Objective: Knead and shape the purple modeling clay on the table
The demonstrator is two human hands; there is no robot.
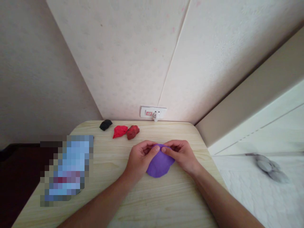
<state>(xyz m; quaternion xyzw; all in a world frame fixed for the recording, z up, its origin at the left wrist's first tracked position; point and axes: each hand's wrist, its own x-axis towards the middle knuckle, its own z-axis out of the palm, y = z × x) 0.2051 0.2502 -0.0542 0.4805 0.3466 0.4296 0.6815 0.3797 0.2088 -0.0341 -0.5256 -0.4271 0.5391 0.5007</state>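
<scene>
A flat, roughly round sheet of purple modelling clay [159, 164] is held between my two hands above the wooden table. My left hand [142, 155] pinches its upper left edge, thumb in front and fingers behind. On the upper right edge, my right hand [179, 152] pinches it the same way, with the two thumb tips close together. The fingers behind the sheet are partly hidden. Beyond my left hand lie a brownish-red clay lump [133, 132], a bright red clay lump [120, 131] and a black clay lump [105, 124].
The pale wooden table [114, 152] meets the wall at its far edge. A pixelated, bluish object [68, 167] lies at the table's left side. A wall socket [153, 112] with a white plug sits just above the far edge. White quilted fabric [251, 196] spreads at the right.
</scene>
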